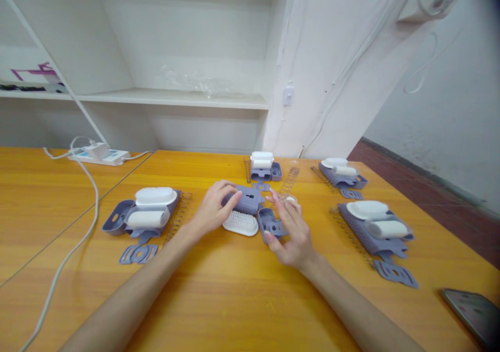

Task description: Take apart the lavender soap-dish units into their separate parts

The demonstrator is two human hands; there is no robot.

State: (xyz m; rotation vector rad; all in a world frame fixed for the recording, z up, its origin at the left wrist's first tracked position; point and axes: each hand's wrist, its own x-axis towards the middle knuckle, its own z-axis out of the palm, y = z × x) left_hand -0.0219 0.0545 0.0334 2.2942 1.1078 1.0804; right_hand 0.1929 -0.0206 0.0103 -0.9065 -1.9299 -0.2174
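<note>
My left hand [215, 207] grips the left end of a grey-purple plastic housing [248, 200], its thumb on top beside a dark keyhole-shaped slot. Just in front of the housing lies a white oval brush head [240, 224], bristles up. My right hand [292, 232] is open, thumb and fingers spread around a small grey-purple cup [264, 217] and a flat cut-out plate [278, 229]. The thumb tip is at the cup's near edge; whether it presses on it I cannot tell. A small white piece beyond the right fingers is partly hidden.
Similar sets of parts with white rollers and springs lie at left [146, 219], back [262, 167], back right [342, 172] and right [377, 229]. A loose spring [289, 181] lies behind my right hand. A power strip [99, 154], cable [96, 201] and phone [474, 313] are on the table.
</note>
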